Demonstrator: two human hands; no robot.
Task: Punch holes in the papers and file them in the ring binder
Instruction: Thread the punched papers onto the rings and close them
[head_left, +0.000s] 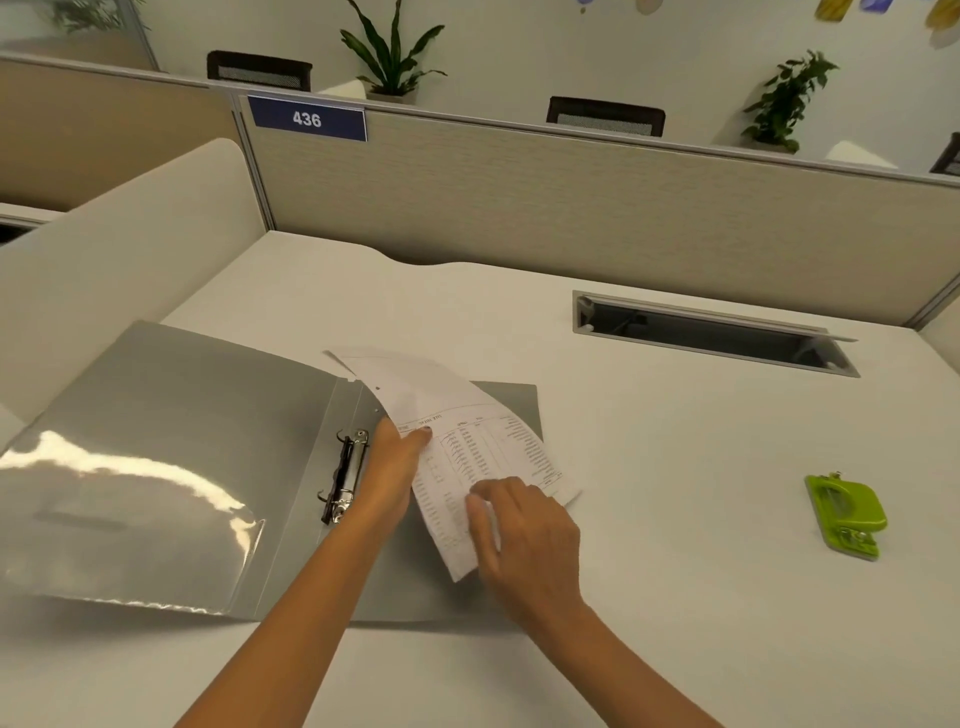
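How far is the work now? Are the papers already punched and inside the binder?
Punching looks done: a hole shows near the edge of the papers, and the green hole punch lies aside, untouched. In hand: the left hand and right hand hold the papers over the open binder, beside its rings. Left: thread the papers onto the rings and shut the binder.

The white table (675, 467) carries two things directly — an open grey ring binder (171, 457) lying flat at the left, and a green hole punch (845, 514) well apart at the right.
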